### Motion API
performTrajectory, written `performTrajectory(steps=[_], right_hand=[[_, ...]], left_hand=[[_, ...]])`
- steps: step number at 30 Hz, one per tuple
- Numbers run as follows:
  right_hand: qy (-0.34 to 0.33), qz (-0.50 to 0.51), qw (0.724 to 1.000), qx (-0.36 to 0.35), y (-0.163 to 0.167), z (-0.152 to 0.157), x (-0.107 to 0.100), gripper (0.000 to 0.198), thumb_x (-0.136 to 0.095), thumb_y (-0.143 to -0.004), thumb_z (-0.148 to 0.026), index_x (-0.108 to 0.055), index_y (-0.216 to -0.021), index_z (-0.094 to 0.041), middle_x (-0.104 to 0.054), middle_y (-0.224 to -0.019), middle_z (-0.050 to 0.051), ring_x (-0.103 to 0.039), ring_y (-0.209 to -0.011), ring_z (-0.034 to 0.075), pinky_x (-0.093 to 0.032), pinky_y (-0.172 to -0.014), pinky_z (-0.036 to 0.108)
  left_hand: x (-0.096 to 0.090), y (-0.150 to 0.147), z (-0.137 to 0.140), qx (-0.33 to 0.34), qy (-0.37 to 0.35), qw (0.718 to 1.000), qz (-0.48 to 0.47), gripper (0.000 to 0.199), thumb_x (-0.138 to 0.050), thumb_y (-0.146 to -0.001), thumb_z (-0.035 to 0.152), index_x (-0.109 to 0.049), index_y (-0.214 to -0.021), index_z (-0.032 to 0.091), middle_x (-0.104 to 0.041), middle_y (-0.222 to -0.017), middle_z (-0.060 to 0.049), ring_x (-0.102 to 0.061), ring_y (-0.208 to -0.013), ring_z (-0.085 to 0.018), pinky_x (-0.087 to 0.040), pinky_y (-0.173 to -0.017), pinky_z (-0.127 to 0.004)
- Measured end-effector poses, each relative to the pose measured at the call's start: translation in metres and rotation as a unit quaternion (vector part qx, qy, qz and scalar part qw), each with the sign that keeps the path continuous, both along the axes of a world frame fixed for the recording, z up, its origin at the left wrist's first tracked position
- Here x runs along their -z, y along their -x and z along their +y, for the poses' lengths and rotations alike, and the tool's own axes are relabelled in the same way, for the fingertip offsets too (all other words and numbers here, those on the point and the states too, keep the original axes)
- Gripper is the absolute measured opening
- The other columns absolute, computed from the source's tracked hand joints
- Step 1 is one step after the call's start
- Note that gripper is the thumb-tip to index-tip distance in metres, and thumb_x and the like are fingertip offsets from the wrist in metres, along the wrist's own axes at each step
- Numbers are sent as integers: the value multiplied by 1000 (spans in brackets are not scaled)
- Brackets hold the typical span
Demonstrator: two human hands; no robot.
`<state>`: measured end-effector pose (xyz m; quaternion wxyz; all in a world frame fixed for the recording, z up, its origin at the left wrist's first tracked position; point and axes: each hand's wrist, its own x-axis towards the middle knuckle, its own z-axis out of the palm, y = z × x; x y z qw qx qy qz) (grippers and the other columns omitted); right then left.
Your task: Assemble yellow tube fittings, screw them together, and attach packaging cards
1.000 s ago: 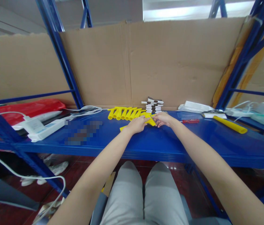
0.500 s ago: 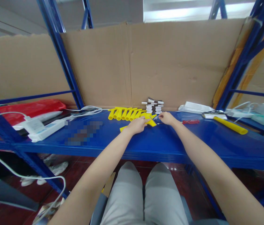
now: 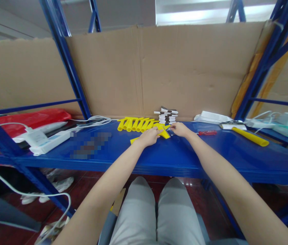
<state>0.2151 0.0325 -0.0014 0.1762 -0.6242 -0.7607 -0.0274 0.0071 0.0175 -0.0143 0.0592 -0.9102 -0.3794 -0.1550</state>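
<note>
My left hand (image 3: 149,136) is closed over a yellow plastic tool, which looks like a scraper (image 3: 164,133), and presses it on the blue tabletop. Its handle end pokes out left of the hand, and its wide flat head shows to the right. At the edge of that head, my right hand (image 3: 179,129) pinches its fingertips together. Whatever is between them is too small to make out. Several similar yellow pieces with hollow round handles (image 3: 134,125) lie in a row behind my left hand. Behind the hands rises a stack of white and dark flat pieces (image 3: 168,116).
A red screwdriver (image 3: 207,133) lies right of my right hand, with a yellow tube (image 3: 251,136) farther right. White power strip (image 3: 50,142) and cables are at left. Cardboard (image 3: 185,68) walls off the back, and blue posts (image 3: 67,61) frame the shelf.
My right hand has shifted slightly left, closer to the yellow scraper's head. My left hand stays in place on the scraper.
</note>
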Motion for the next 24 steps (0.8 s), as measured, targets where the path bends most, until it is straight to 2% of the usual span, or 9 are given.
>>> performTrajectory(steps=[5,9,11,13,17,20,24], right_hand=[[3,11,1000,11,-2,1,0,25,-54,-87,-13,-77,-96,-19,-77,-106,7,-69,-98,18,-47,-82,21],[20,97,995,-14,1,-4,-4,19,-56,-88,-15,-75,-88,-16,-77,-93,6,-68,-86,17,-48,-73,20],[68,186,979,-43,4,-10,-7,16,-58,-89,-20,-73,-85,-15,-75,-84,5,-66,-75,14,-47,-64,19],[131,269,951,-74,6,-16,-10,13,-61,-89,-22,-71,-83,-15,-72,-75,2,-62,-65,11,-44,-56,17],[226,355,900,-111,11,-24,-13,2,-68,-82,-14,-67,-83,-15,-64,-63,-1,-56,-55,8,-41,-50,16],[246,384,882,-118,12,-25,-12,9,-71,-77,-11,-64,-82,-15,-62,-60,-3,-53,-52,7,-39,-48,16],[242,394,877,-127,12,-23,-10,11,-71,-75,-9,-63,-80,-15,-61,-60,-4,-52,-51,7,-38,-48,16]], left_hand=[[1,0,2,6,-7,1000,-7,41,-49,-94,19,-62,-133,20,-64,-118,-13,-63,-110,-25,-48,-102,-40],[3,1,4,2,-3,1000,-11,40,-49,-95,19,-61,-133,18,-64,-119,-14,-63,-109,-25,-48,-101,-40],[3,1,5,1,-1,1000,-9,41,-48,-95,19,-60,-134,18,-63,-119,-14,-63,-109,-25,-49,-101,-40],[3,1,5,3,0,1000,-4,41,-47,-96,19,-60,-135,19,-63,-119,-13,-63,-109,-24,-49,-99,-39],[2,1,5,0,0,1000,3,40,-46,-95,18,-60,-133,17,-63,-119,-14,-63,-108,-24,-50,-98,-39],[1,0,3,-5,0,1000,7,39,-46,-95,17,-62,-131,16,-63,-119,-15,-63,-109,-25,-50,-98,-40],[0,0,2,-2,-5,1000,9,39,-46,-95,16,-62,-130,18,-63,-118,-13,-62,-109,-25,-49,-99,-39]])
